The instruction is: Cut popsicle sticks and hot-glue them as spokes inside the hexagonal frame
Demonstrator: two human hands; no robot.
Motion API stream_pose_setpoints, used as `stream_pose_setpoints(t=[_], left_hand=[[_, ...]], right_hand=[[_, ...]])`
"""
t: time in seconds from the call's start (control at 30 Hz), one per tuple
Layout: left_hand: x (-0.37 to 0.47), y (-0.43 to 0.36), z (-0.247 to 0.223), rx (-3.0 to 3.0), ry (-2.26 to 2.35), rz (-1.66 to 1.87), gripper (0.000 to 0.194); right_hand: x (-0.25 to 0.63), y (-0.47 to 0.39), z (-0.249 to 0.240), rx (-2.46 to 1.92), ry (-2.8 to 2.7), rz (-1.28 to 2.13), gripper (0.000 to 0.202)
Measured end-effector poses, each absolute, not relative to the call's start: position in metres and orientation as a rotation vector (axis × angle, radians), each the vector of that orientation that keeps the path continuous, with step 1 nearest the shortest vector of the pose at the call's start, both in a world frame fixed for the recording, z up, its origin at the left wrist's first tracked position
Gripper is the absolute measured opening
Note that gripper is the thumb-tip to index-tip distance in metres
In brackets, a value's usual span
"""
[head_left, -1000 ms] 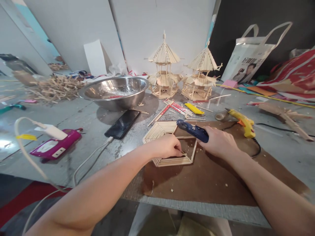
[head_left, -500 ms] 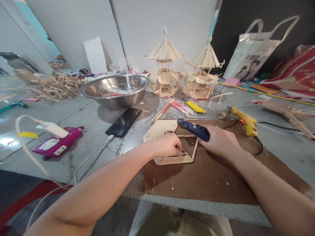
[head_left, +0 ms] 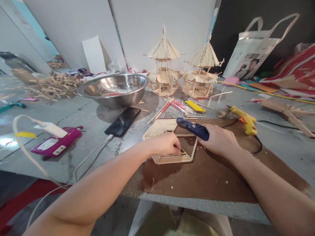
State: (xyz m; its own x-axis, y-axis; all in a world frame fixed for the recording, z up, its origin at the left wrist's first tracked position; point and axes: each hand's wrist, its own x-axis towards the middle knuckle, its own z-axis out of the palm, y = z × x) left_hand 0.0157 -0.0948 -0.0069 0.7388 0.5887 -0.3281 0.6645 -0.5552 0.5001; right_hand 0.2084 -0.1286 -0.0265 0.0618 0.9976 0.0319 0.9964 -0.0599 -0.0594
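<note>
A hexagonal frame of thin wooden sticks (head_left: 161,126) lies on a brown board (head_left: 197,183), its left side filled with rows of sticks. My left hand (head_left: 167,144) is closed over the near part of the frame. Its fingertips pinch a wooden stick (head_left: 182,152) just inside the near rows; most of that stick is hidden. My right hand (head_left: 219,139) is wrapped round a dark blue hand tool (head_left: 194,127), held above the frame's right half. The tool's front end points left, and its exact kind is unclear.
Two stick-built pavilions (head_left: 164,65) stand at the back beside a steel bowl (head_left: 115,88). A yellow glue gun (head_left: 246,121) lies right, its cord behind my hand. A phone (head_left: 123,122), purple power strip (head_left: 57,141), yellow-handled cutter (head_left: 195,106) and stick pile (head_left: 54,86) lie around.
The view has shifted very slightly. Both hands keep almost the same place and grip, and the stick frame stays put.
</note>
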Motion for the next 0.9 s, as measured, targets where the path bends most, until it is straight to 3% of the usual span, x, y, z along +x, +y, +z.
stream_pose_setpoints(t=[0.9], left_hand=[[0.0146, -0.0946, -0.0052, 2.320, 0.946, -0.118, 0.016]], right_hand=[[0.2067, -0.1301, -0.0247, -2.184, -2.093, 0.054, 0.044]])
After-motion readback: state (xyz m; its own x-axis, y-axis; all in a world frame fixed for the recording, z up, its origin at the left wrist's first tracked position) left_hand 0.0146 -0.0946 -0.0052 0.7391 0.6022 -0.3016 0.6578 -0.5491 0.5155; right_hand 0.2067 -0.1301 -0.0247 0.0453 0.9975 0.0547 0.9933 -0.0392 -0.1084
